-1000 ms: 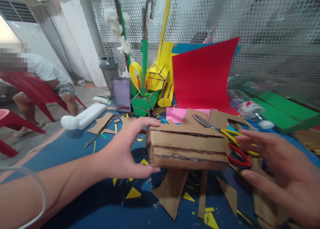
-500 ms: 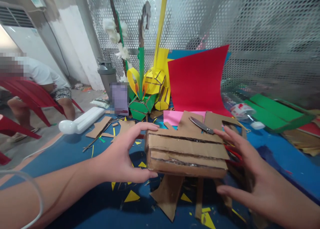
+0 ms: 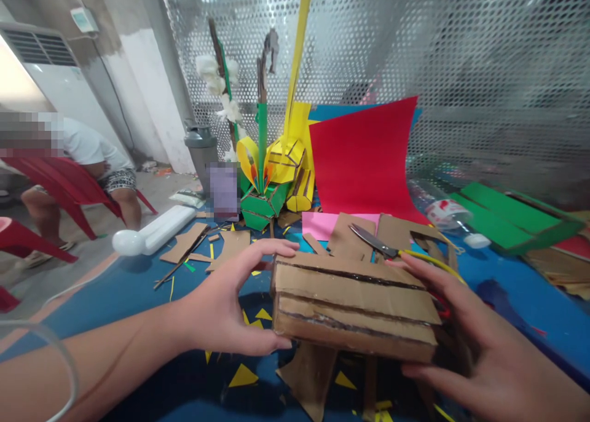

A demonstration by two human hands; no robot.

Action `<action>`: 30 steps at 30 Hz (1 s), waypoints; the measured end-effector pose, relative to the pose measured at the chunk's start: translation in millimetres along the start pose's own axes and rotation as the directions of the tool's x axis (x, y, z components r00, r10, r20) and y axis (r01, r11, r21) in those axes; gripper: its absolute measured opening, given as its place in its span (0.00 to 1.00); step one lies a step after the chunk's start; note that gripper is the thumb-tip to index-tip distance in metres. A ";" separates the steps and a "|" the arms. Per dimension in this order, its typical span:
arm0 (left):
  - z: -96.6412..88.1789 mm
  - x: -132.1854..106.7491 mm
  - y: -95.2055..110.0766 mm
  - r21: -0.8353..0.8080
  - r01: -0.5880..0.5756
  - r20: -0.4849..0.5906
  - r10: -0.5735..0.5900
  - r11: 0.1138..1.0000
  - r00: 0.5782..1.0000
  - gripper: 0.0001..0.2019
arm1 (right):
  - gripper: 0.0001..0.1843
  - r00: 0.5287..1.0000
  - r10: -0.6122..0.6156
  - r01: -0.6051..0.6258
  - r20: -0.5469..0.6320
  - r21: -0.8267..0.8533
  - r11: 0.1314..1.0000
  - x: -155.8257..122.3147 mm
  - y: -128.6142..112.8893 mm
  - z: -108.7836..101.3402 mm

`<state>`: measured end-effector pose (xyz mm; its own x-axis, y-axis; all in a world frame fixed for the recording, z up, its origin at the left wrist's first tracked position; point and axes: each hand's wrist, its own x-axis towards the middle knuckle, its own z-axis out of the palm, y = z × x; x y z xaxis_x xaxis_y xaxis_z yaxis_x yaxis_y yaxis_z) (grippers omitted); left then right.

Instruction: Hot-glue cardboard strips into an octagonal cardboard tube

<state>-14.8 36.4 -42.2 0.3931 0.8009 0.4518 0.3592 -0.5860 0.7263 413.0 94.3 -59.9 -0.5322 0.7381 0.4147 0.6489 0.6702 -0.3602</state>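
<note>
Right hand [image 3: 493,342] moved in around cardboard box [image 3: 354,305], its hold unclear, left hand [image 3: 219,305] clamped on box's left end

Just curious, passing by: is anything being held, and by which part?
Yes, a cardboard box: the left hand grips its left end, fingers above, thumb below. The right hand is around its right end, but contact is unclear.

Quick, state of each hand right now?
Left hand: closed on the left end of the cardboard box, holding it.
Right hand: curved around the box's right end; whether its grip is closed cannot be told.
</note>
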 end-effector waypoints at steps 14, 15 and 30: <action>-1.1 3.8 -3.6 0.046 0.101 0.033 -0.102 0.994 0.994 0.58 | 0.63 0.995 0.067 -0.060 -0.070 0.096 0.994 1.0 -10.5 0.3; -1.5 4.2 -5.0 0.043 0.110 0.032 -0.111 0.993 0.993 0.57 | 0.63 0.996 0.072 -0.065 -0.053 0.114 0.991 1.6 -10.5 0.0; -6.3 1.4 -10.9 0.024 0.157 0.025 -0.158 0.987 0.987 0.58 | 0.67 0.995 0.086 -0.098 0.055 0.293 0.951 12.2 -19.8 -3.1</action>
<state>-23.5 44.6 -46.2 0.3527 0.8800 0.3183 0.4369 -0.4556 0.7756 395.3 89.8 -45.0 -0.5033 0.7961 0.3359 0.5103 0.5876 -0.6280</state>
